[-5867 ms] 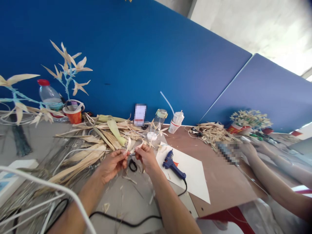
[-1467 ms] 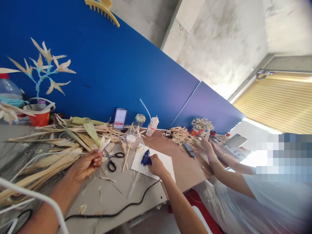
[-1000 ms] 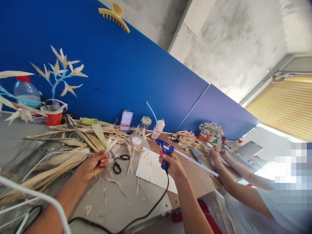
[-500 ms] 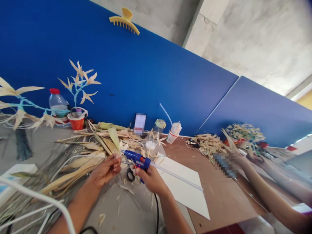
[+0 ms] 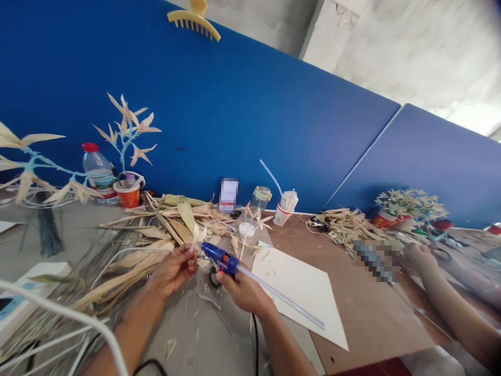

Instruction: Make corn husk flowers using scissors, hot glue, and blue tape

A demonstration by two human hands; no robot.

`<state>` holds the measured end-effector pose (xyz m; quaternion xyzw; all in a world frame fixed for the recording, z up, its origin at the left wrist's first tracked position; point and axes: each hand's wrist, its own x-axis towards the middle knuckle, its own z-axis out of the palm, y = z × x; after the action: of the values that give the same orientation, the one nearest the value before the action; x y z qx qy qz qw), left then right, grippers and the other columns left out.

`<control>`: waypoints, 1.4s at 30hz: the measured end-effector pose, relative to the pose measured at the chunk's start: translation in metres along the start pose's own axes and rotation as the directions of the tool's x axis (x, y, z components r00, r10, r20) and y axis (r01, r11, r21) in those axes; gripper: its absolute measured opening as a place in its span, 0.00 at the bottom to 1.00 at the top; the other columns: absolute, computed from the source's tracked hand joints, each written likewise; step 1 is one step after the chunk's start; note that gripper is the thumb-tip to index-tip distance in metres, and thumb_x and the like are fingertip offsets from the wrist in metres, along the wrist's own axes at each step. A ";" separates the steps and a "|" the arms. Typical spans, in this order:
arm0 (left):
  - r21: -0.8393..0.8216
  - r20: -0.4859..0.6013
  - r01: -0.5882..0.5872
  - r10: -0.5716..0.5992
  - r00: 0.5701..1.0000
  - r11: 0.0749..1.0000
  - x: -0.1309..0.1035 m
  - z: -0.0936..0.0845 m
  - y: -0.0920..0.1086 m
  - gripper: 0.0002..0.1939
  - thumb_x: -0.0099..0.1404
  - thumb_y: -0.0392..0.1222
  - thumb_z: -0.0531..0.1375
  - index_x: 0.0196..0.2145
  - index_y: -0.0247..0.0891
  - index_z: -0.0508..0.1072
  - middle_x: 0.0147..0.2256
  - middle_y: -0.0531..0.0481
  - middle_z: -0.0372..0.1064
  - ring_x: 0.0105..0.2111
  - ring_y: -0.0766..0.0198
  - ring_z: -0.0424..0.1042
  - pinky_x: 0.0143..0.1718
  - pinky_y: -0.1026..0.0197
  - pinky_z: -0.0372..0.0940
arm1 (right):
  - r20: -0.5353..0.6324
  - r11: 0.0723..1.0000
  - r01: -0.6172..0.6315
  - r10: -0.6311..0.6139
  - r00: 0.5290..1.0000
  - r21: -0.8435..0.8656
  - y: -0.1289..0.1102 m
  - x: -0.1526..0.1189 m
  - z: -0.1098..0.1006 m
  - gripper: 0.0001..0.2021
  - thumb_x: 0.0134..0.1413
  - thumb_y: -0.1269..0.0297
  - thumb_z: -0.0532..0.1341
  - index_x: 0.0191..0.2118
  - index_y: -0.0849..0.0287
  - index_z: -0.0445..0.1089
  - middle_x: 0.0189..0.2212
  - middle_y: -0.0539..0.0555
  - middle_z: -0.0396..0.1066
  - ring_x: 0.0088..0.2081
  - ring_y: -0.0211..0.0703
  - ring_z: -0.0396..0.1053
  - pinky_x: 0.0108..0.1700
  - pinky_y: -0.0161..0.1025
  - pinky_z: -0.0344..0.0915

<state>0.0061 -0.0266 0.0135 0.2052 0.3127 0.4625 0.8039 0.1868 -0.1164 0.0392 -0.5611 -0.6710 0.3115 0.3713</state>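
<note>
My left hand (image 5: 177,269) is closed in a pinch on a small pale corn husk flower (image 5: 199,233), its petals pointing up. Wrapped around the handle of a blue hot glue gun (image 5: 214,255) is my right hand (image 5: 247,288). The gun's nozzle is at the flower's petals; whether it touches them I cannot tell. A long clear glue stick (image 5: 284,298) sticks out of the gun's back, over a white sheet (image 5: 313,284). A black ring-shaped thing, perhaps scissor handles (image 5: 213,277), lies partly hidden behind the gun.
Dry corn husks (image 5: 129,271) lie left of my hands. Behind stand a bottle (image 5: 97,169), a red cup (image 5: 128,197) and a clear jar (image 5: 261,197). A white cable (image 5: 78,313) crosses the near left. Another person's hand (image 5: 420,258) works at right.
The view has shifted slightly, and the glue gun's nozzle is a little lower against the flower. My grips look the same. The other person's hand no longer shows the raised husk.
</note>
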 end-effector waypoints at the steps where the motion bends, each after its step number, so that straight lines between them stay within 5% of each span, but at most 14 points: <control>1: 0.002 -0.002 0.000 0.000 1.000 1.000 0.000 0.000 0.000 0.10 0.54 0.22 0.62 0.26 0.33 0.67 0.22 0.52 0.65 0.17 0.74 0.61 0.17 0.72 0.60 | 0.000 1.000 0.009 -0.009 1.000 -0.006 -0.001 0.000 0.000 0.10 0.56 0.58 0.56 0.33 0.59 0.66 0.31 0.52 0.66 0.34 0.41 0.64 0.38 0.37 0.61; 42: -0.016 0.030 0.020 -0.020 0.999 1.000 -0.001 0.000 0.003 0.11 0.54 0.23 0.62 0.26 0.34 0.66 0.21 0.55 0.63 0.17 0.75 0.60 0.18 0.72 0.59 | 0.045 0.999 0.010 -0.008 0.999 -0.035 0.009 -0.003 0.002 0.13 0.59 0.56 0.54 0.40 0.59 0.68 0.35 0.53 0.69 0.36 0.44 0.64 0.41 0.40 0.63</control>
<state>0.0040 -0.0258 0.0156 0.2024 0.2989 0.4539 0.8146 0.1904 -0.1179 0.0308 -0.5574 -0.6873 0.3103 0.3474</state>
